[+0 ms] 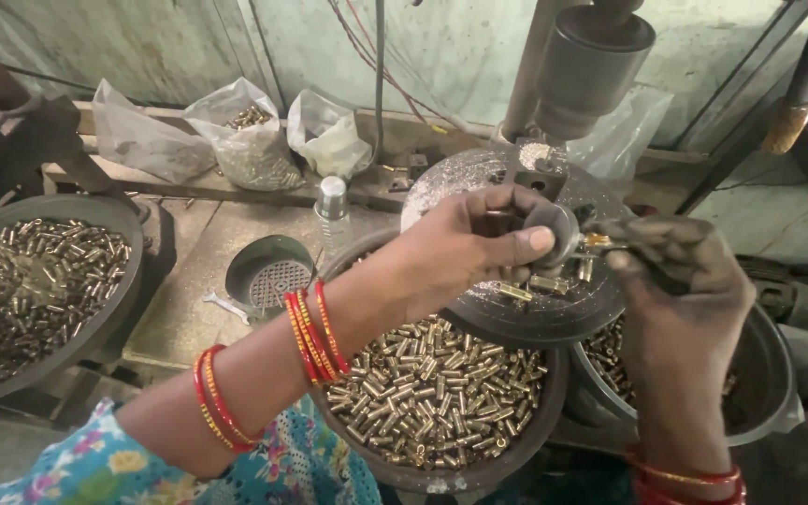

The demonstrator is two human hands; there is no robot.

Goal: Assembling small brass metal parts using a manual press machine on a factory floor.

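Observation:
My left hand (465, 245) reaches across a round metal press table (516, 323) and pinches a small grey round part (558, 232). My right hand (675, 281), dark with grime, holds a small brass piece (598, 242) against that part. A few loose brass pieces (530, 285) lie on the press table under my hands. Below my left wrist sits a dark bowl (441, 472) heaped with several small brass tubes (432, 393). A second metal bowl (769, 393) with brass pieces stands under my right hand. Red bangles ring both wrists.
A wide dark pan (58, 210) of brass tubes sits at the left. A small perforated dish (268, 271), a clear bottle (332, 210) and plastic bags (250, 140) of parts stand behind. The press's dark cylinder (591, 65) hangs above the table.

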